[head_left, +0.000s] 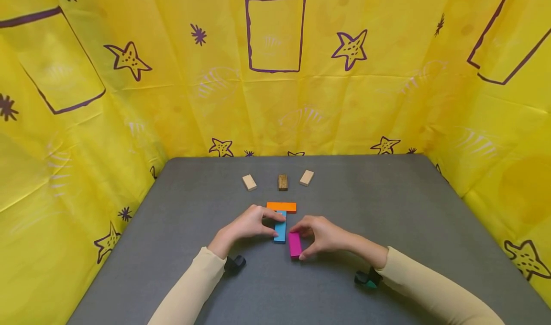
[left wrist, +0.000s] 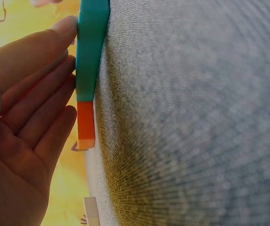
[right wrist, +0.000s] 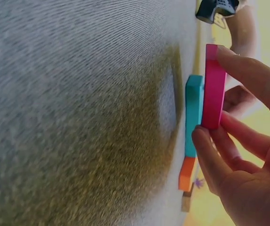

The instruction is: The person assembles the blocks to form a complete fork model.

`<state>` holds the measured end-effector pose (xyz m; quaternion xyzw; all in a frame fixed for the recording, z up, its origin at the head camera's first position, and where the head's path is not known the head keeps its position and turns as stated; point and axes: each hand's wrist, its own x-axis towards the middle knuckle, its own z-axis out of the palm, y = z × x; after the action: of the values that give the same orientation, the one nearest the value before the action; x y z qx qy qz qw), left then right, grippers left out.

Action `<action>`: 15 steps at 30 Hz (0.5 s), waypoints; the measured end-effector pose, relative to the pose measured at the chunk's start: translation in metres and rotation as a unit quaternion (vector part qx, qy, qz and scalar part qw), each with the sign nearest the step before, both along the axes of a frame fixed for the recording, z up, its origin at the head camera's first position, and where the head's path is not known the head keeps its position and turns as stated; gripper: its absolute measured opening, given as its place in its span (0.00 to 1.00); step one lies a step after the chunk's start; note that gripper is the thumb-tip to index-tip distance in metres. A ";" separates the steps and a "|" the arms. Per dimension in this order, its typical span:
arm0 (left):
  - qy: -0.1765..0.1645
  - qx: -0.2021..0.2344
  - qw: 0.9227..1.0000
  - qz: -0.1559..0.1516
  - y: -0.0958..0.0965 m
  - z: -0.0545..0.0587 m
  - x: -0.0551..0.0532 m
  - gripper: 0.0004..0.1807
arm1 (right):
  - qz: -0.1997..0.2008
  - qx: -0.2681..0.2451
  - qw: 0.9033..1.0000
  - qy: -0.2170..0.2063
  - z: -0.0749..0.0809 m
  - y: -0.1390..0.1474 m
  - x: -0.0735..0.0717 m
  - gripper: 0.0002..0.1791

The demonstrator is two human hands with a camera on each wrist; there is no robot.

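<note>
The right hand (head_left: 320, 236) pinches the pink block (head_left: 294, 245) end to end between thumb and fingers; whether it touches the worktop (head_left: 387, 205) is hard to tell. The left hand (head_left: 249, 224), thumb and fingers spread apart, rests its tips on the blue block (head_left: 280, 229), which lies just left of the pink one. An orange block (head_left: 281, 207) lies crosswise at the blue block's far end. Towards the worktop's far edge sit a pale block (head_left: 249, 182), a brown block (head_left: 282, 182) and another pale block (head_left: 306, 177), left to right. Yellow cloth (head_left: 275, 109) hangs beyond that edge.
</note>
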<state>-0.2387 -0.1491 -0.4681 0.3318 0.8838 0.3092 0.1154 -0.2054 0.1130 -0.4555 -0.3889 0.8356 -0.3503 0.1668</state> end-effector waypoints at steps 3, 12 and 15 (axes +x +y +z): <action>0.000 0.000 1.000 -0.001 0.000 0.000 0.000 0.25 | 0.002 0.003 1.000 -0.005 0.000 -0.004 0.000 0.32; -0.004 0.007 1.000 -0.001 0.000 -0.001 -0.001 0.24 | 0.017 -0.008 1.000 -0.017 0.001 -0.014 0.004 0.33; 0.000 0.008 1.000 -0.002 -0.001 -0.001 -0.001 0.24 | 0.022 -0.014 1.000 -0.015 0.001 -0.017 0.005 0.33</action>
<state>-0.2393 -0.1499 -0.4689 0.3343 0.8807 0.3158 0.1138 -0.2001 0.0961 -0.4545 -0.4046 0.8191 -0.3639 0.1816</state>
